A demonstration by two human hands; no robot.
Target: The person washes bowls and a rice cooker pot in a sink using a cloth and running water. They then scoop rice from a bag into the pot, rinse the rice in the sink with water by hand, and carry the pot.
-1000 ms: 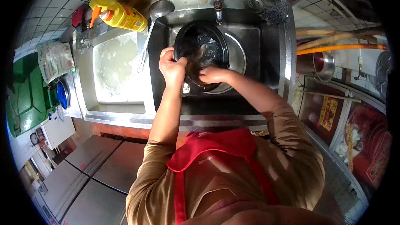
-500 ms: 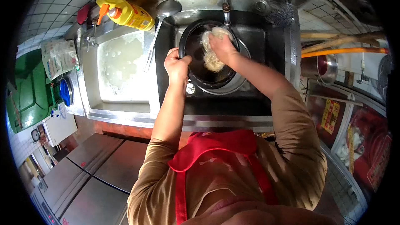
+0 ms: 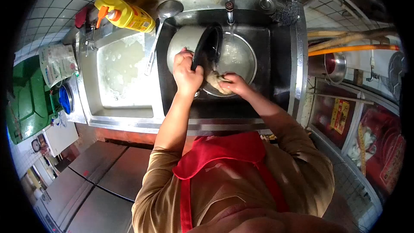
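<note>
My left hand is closed on the rim of a dark round pot, which is tipped steeply on its side above the dark sink basin. In my right hand is a pale, wet cloth, held at the lower edge of the pot. Under and beside the pot stands a round metal basin with liquid in it, below the faucet. Another pale round surface shows behind the pot on its left.
A second sink with cloudy water lies at the left. A yellow bottle and a metal ladle rest along its back and right edges. Poles and a metal pot are at the right; a green bin is far left.
The dark pot has gone from nearly level to tipped on its side, uncovering the metal basin. My right hand has moved down toward me with the cloth.
</note>
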